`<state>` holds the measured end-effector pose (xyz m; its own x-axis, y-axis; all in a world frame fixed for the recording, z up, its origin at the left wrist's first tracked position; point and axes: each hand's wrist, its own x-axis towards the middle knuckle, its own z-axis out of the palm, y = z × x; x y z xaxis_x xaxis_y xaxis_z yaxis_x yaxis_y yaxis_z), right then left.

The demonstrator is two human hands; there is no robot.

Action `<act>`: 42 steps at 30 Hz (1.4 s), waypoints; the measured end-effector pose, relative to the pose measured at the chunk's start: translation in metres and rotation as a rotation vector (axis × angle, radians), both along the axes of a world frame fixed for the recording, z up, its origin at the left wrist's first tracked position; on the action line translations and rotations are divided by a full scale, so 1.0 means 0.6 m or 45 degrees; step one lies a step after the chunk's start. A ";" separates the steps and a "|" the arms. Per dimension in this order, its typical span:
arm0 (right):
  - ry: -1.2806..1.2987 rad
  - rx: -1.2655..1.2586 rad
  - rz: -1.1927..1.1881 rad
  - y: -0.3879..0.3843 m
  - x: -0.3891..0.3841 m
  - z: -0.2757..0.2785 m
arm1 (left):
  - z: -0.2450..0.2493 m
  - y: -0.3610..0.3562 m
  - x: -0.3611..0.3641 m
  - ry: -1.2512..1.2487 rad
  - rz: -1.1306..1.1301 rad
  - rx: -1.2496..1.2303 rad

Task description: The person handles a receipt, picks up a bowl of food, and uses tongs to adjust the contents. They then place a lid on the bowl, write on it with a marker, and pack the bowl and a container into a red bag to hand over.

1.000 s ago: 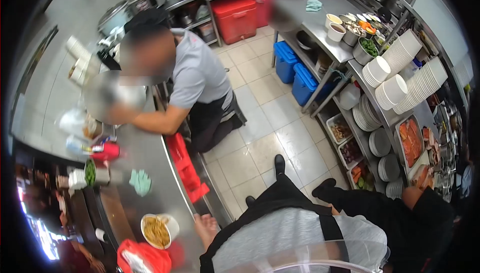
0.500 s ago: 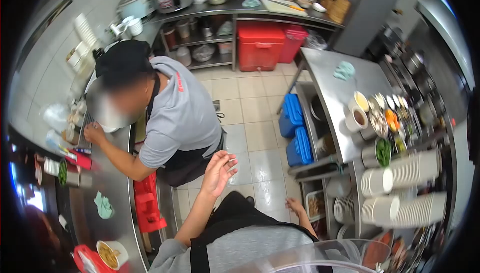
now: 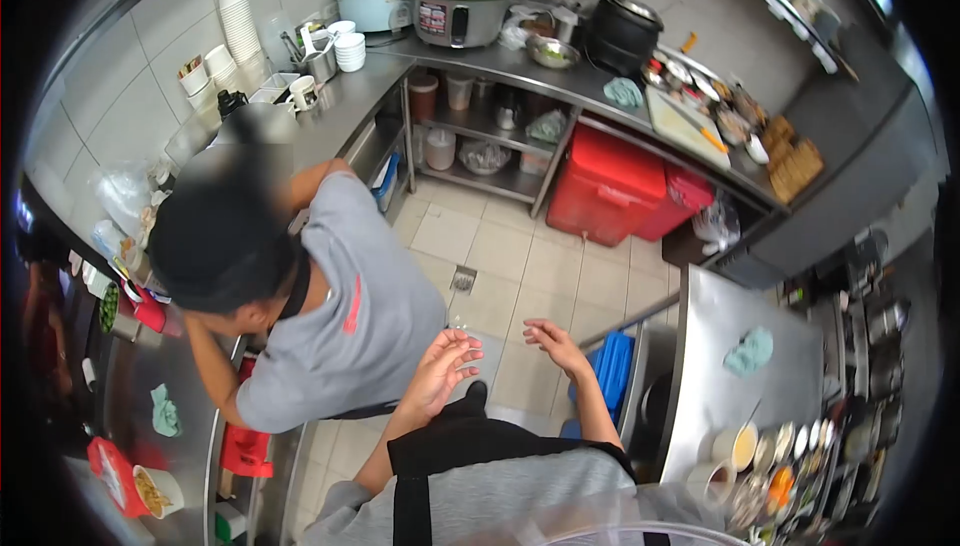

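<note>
My left hand (image 3: 440, 371) is raised in front of me, fingers spread, holding nothing. It hovers close to the back of a co-worker in a grey shirt (image 3: 335, 321). My right hand (image 3: 553, 342) is also lifted and open, fingers apart, above the tiled floor (image 3: 520, 261). Neither hand touches anything. The co-worker bends over the steel counter (image 3: 180, 416) on my left.
Red bins (image 3: 610, 186) sit under the back counter, with rice cookers (image 3: 455, 6) on top. A blue box (image 3: 612, 366) stands beside the steel table (image 3: 715, 376) at right, which carries bowls of ingredients (image 3: 770, 461). A bowl of food (image 3: 152, 491) rests on the left counter.
My view has swung up and left toward the back counter. My right hand has come up from low beside me to chest height. The co-worker has bent lower over the counter.
</note>
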<state>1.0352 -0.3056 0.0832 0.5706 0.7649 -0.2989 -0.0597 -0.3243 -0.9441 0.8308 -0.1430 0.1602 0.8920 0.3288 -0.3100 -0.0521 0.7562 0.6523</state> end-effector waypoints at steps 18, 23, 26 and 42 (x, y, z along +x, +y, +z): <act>-0.256 0.174 0.548 0.414 0.714 0.088 | 0.021 0.232 0.422 -0.083 0.739 -0.002; -0.327 0.468 1.163 0.799 0.637 0.192 | 0.008 0.277 0.467 -0.030 1.034 -0.070; -0.389 0.553 1.346 0.991 0.571 0.243 | -0.002 0.337 0.486 -0.012 1.152 -0.093; -1.176 0.423 1.144 1.788 0.423 0.199 | 0.051 0.552 0.550 0.194 2.213 0.121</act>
